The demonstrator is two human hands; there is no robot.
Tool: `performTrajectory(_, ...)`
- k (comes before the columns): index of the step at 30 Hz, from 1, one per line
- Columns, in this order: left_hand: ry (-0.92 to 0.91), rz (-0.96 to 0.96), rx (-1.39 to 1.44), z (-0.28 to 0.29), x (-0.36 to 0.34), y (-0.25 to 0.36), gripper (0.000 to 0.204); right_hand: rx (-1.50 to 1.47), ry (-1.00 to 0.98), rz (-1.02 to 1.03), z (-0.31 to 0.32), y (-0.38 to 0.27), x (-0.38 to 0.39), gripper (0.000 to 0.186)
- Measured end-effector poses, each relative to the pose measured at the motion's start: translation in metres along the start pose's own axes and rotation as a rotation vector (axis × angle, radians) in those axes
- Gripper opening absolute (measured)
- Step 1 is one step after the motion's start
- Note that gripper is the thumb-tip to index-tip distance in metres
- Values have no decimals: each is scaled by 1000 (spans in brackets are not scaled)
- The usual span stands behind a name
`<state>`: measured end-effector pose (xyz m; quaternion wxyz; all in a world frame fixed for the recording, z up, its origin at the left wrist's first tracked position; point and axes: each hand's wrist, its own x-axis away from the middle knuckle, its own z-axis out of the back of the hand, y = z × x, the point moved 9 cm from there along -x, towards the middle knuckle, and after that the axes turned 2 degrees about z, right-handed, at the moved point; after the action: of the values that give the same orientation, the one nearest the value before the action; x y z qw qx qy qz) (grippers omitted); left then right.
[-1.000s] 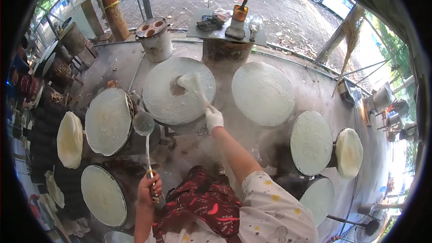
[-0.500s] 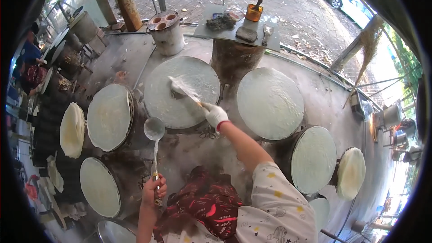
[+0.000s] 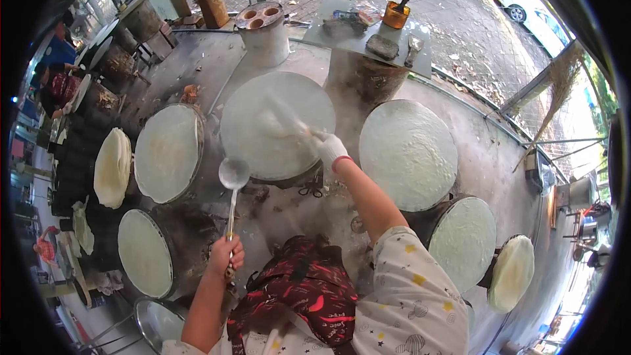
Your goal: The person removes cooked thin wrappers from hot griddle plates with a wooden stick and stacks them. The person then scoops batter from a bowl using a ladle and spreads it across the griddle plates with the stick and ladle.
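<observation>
My left hand [image 3: 226, 254] is closed around the handle of a metal ladle [image 3: 234, 174], whose whitish bowl points away from me, beside the near left of the middle griddle. In a white knitted glove, my right hand [image 3: 330, 150] grips a batter spreader [image 3: 287, 118] by its handle. Motion blurs the spreader's pale head, which is over the thin white batter on the middle round griddle [image 3: 243, 148]. Whether it touches the batter is hard to tell through the steam. Pale batter sheets cover the right griddle [image 3: 407, 151] and the left griddle [image 3: 169, 151].
More coated griddles stand at near left [image 3: 144, 256] and near right [image 3: 462, 243]. Stacks of flatbreads lie at far left [image 3: 112, 167] and far right [image 3: 513, 273]. Behind are a can-shaped stove [image 3: 264, 43] and a board [image 3: 420, 59] bearing an orange cup [image 3: 396, 16]. Another person [image 3: 58, 89] is at upper left.
The spreader has swept across the middle griddle and is now blurred. The ladle stays in my left hand, and the whole view has shifted slightly.
</observation>
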<state>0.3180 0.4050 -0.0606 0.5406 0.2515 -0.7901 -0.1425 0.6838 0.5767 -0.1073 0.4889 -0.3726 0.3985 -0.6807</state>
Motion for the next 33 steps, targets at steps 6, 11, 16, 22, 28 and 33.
performTrajectory(6,144,-204,-365,-24,-45,47,11,-310,-275,-289,-33,24,101,38)
performTrajectory(11,306,-330,-550,-52,-94,35,13,-651,74,-351,-98,65,153,37)
performTrajectory(16,-75,-191,-80,-58,-65,49,10,-692,-99,-370,-106,22,147,36)
performTrajectory(22,-257,-214,111,-77,23,57,4,-538,135,-341,-55,39,108,37)
performTrajectory(28,-329,-72,443,-56,34,28,7,-414,-471,-383,-100,14,130,37)
performTrajectory(33,-296,-104,541,-9,83,2,8,-675,208,-452,-30,47,121,29)
